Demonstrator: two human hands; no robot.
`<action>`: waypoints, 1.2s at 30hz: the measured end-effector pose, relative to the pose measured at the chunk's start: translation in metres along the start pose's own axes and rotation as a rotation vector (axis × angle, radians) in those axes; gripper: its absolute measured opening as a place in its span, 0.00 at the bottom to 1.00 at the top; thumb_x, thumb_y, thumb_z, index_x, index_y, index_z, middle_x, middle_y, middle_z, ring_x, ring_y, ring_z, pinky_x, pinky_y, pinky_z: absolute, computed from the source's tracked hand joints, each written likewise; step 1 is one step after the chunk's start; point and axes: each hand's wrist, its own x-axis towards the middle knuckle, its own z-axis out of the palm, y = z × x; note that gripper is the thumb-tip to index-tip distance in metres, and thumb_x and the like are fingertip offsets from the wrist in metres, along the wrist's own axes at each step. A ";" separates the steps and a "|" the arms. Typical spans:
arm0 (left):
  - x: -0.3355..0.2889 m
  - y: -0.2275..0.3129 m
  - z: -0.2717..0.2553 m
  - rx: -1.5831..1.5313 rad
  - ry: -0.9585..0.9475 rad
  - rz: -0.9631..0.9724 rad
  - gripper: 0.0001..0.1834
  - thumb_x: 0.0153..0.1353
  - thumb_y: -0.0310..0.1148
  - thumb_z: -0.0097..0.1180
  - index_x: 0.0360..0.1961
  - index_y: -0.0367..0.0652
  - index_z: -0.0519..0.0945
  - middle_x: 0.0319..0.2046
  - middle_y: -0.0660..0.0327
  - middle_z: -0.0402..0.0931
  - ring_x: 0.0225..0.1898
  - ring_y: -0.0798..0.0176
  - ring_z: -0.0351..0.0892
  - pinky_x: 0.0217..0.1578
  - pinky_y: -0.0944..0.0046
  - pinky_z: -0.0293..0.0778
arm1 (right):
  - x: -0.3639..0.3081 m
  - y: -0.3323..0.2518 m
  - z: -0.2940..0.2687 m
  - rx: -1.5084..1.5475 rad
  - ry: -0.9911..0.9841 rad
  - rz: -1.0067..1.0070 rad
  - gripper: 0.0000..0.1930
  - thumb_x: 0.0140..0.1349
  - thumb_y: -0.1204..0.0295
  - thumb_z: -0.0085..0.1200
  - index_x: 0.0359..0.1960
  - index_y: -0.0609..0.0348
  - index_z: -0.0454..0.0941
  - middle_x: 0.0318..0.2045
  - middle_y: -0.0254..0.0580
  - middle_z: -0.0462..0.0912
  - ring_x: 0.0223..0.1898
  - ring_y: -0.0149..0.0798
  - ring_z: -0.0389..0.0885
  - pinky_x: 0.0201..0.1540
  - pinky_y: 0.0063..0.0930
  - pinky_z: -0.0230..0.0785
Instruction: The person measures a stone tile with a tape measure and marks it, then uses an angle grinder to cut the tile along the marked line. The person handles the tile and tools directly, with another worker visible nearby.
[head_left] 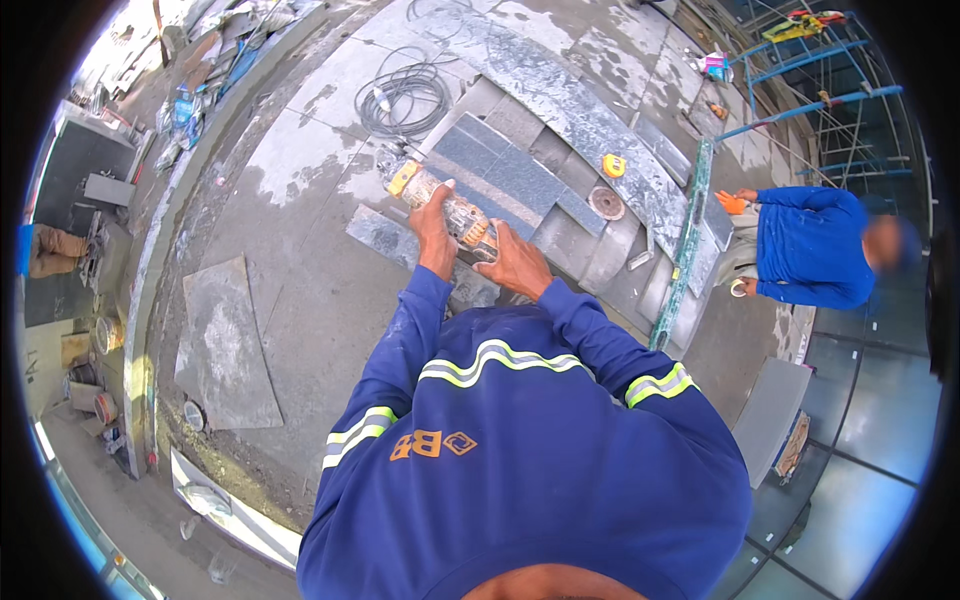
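Note:
A dusty angle grinder (460, 214) with a yellow head is held in both hands, tilted with its head toward the upper left. My left hand (432, 230) wraps round the body just behind the head. Around the rear end closes my right hand (516, 262). Beneath and beyond the tool lie grey stone slabs (500, 165). On the dusty board to the right rest a yellow tape measure (613, 165) and, near it, a round cutting disc (606, 203). Whether the grinder's own disc touches any slab I cannot tell.
A coiled cable (400, 105) lies beyond the grinder. A long green spirit level (688, 240) stretches along the right. Past it is a co-worker in blue (810, 245), with one orange glove. Blue scaffolding (810, 115) stands far right; a loose slab (228, 345) lies left.

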 end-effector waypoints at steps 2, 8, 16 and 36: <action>0.016 -0.019 0.012 -0.019 -0.018 0.034 0.18 0.55 0.31 0.73 0.42 0.37 0.78 0.32 0.57 0.79 0.29 0.57 0.83 0.30 0.56 0.82 | 0.008 0.004 -0.010 -0.073 -0.013 0.023 0.47 0.55 0.55 0.70 0.68 0.71 0.59 0.55 0.68 0.80 0.51 0.69 0.83 0.53 0.56 0.77; 0.031 -0.044 0.038 0.002 -0.033 -0.010 0.18 0.57 0.30 0.73 0.44 0.38 0.79 0.32 0.60 0.79 0.29 0.61 0.81 0.32 0.58 0.80 | 0.023 0.037 -0.014 -0.028 0.066 0.080 0.42 0.54 0.55 0.70 0.62 0.71 0.64 0.53 0.73 0.80 0.49 0.69 0.84 0.50 0.55 0.78; 0.073 -0.056 0.061 0.094 0.084 0.024 0.18 0.54 0.31 0.71 0.42 0.36 0.77 0.28 0.57 0.78 0.24 0.55 0.82 0.26 0.53 0.81 | 0.088 0.078 -0.022 0.004 -0.057 0.034 0.28 0.53 0.58 0.68 0.47 0.68 0.75 0.37 0.68 0.86 0.41 0.68 0.87 0.44 0.56 0.80; 0.093 -0.089 0.091 0.256 0.239 0.120 0.16 0.58 0.36 0.71 0.37 0.36 0.79 0.27 0.57 0.79 0.21 0.59 0.80 0.24 0.57 0.80 | 0.130 0.132 -0.017 0.154 -0.134 -0.013 0.24 0.52 0.63 0.66 0.43 0.69 0.75 0.34 0.69 0.86 0.39 0.66 0.87 0.45 0.56 0.79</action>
